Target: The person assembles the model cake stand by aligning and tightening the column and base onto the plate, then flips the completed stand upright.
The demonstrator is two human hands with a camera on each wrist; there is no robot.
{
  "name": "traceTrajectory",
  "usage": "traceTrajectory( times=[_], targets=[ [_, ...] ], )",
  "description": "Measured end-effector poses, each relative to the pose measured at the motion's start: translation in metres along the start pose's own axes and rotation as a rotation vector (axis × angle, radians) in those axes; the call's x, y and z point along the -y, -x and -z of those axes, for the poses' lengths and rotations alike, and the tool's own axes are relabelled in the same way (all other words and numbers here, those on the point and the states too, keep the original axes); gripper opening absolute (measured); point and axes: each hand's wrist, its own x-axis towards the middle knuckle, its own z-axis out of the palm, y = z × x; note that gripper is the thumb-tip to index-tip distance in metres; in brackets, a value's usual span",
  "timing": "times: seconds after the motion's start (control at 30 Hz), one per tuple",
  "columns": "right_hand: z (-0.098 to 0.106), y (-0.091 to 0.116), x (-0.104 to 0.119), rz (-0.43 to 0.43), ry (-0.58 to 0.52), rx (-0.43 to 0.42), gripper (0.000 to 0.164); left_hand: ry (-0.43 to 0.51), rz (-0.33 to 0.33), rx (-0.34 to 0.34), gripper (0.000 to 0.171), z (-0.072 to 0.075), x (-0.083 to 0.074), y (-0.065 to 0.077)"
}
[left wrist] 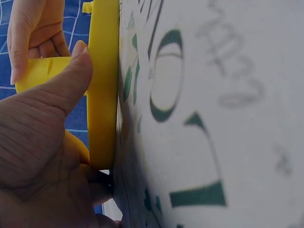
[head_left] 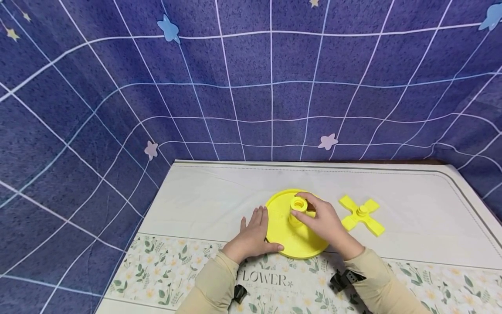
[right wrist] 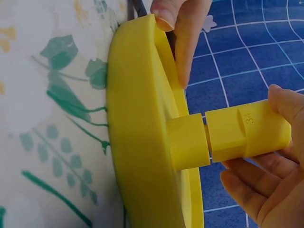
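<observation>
A round yellow tray (head_left: 280, 213) with a raised rim lies on the table. From its middle rises a short yellow post (right wrist: 189, 142). My right hand (head_left: 323, 218) holds a yellow cylinder (right wrist: 247, 130) between thumb and fingers, upright over the post. A narrow seam separates the two in the right wrist view. The cylinder's top shows a threaded hole, and its side has flat faces with a raised "34". My left hand (head_left: 252, 237) rests against the tray's left and front rim, fingers fairly straight, thumb (left wrist: 78, 71) touching the rim.
Right of the tray lies a yellow cross-shaped piece (head_left: 362, 211) with a threaded stub at its centre. A white tablecloth (head_left: 211, 187) with a flower-print band covers the table. Behind and to the left hangs a blue gridded curtain (head_left: 251, 100) with stars.
</observation>
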Motion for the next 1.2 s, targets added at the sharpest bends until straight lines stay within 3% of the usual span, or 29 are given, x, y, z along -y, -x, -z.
traceTrajectory(
  times=[0.43,0.57,0.7,0.77,0.97,1.1,1.2],
  targets=[
    [-0.0046,0.0012,0.0031,-0.041,0.049,-0.050,0.043,-0.003,0.000,0.003,0.118,0.0016,-0.0001,-0.0002],
    [-0.0039,0.0018,0.0029,-0.050,0.046,-0.028,0.052,-0.004,-0.001,0.003,0.118,0.0012,-0.0001,0.0002],
    [-0.0020,0.0015,0.0023,-0.022,0.056,0.001,0.062,0.002,0.006,0.009,0.117,0.0006,0.0005,0.0005],
    [-0.0004,0.0004,0.0022,0.010,0.045,0.004,0.060,0.005,0.008,0.011,0.117,0.0008,0.0006,0.0004],
    [0.0034,-0.0043,-0.0016,0.078,-0.146,0.060,0.050,0.009,0.007,0.009,0.117,0.0004,0.0019,-0.0004],
    [0.0045,-0.0057,-0.0043,0.066,-0.292,0.125,0.048,0.008,0.005,0.009,0.117,0.0000,0.0020,-0.0002],
    [0.0049,-0.0049,-0.0057,0.037,-0.333,0.158,0.045,0.009,0.005,0.010,0.117,0.0000,0.0017,0.0001]
  ],
)
